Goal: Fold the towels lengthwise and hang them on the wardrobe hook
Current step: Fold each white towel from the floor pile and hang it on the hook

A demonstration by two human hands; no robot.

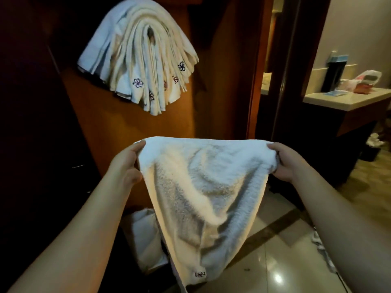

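Observation:
A white terry towel (203, 187) hangs in front of me, stretched between both hands along its folded top edge. My left hand (127, 163) grips its left top corner and my right hand (283, 163) grips the right one. The towel narrows downward to a hem with a small embroidered flower. Above and to the left, several folded white towels (139, 58) with purple flower marks drape over the wardrobe hook on the brown wooden wardrobe panel (211, 92). The hook itself is hidden under them.
A dark wardrobe interior fills the left. A white bag (146, 237) stands on the floor below the towel. To the right, a doorway opens onto a counter (347, 100) with a dark container and bags. The tiled floor (281, 261) is glossy; cloth lies at its right edge.

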